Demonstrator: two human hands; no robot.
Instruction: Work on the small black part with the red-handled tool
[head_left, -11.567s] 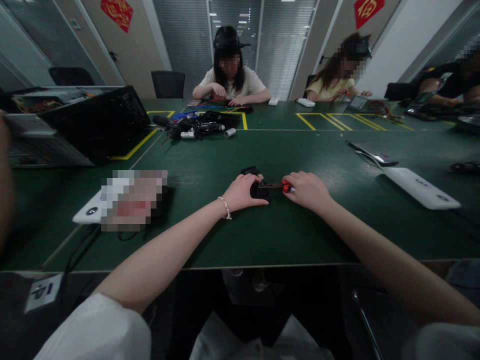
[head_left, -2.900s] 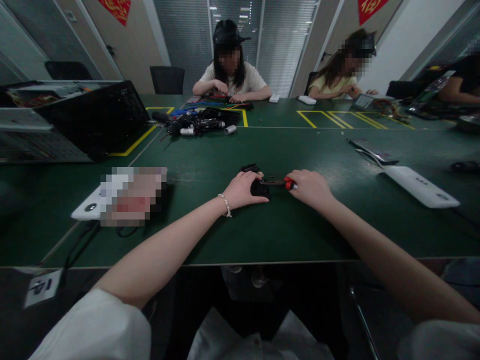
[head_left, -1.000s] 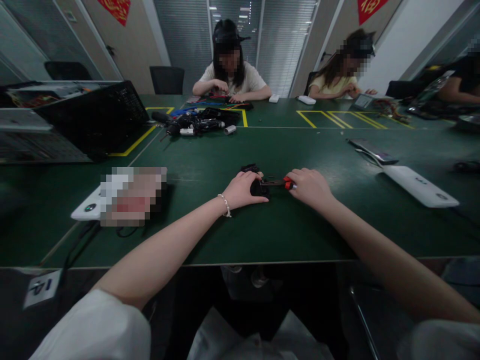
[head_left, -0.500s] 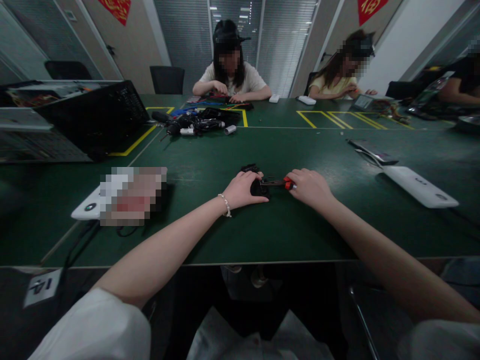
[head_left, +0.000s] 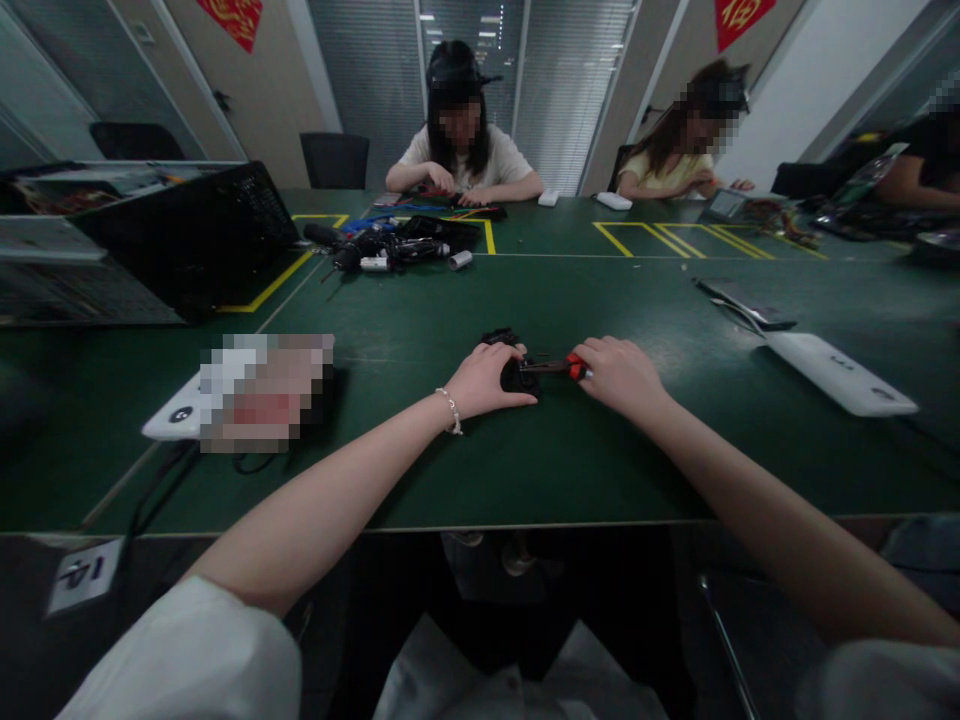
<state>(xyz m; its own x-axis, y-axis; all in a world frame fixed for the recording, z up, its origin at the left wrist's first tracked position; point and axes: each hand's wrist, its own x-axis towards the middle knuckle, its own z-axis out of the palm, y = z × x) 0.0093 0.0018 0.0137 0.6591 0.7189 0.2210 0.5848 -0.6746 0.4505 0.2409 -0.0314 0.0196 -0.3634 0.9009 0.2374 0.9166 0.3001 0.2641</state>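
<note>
Near the middle of the green table, my left hand (head_left: 484, 378) is closed around a small black plastic-looking part (head_left: 525, 380), pressing it to the tabletop. The part's exact kind cannot be made out, and my fingers hide some of it. From the right, my right hand (head_left: 619, 372) grips the red handles of a pair of pliers (head_left: 555, 367). Their long metal jaws point left and reach the black part beside my left thumb and fingers. Whether the jaws pinch anything is too small to tell.
An open computer case (head_left: 187, 240) stands at the left. White power banks (head_left: 840, 373) lie on both sides, the left one beside a blurred-out object (head_left: 266, 395). Farther back are a black power drill (head_left: 360, 245) and cables. Co-workers (head_left: 469, 150) sit across the table (head_left: 465, 480).
Almost nothing differs. Both hands, the pliers and the black part stay in nearly the same place.
</note>
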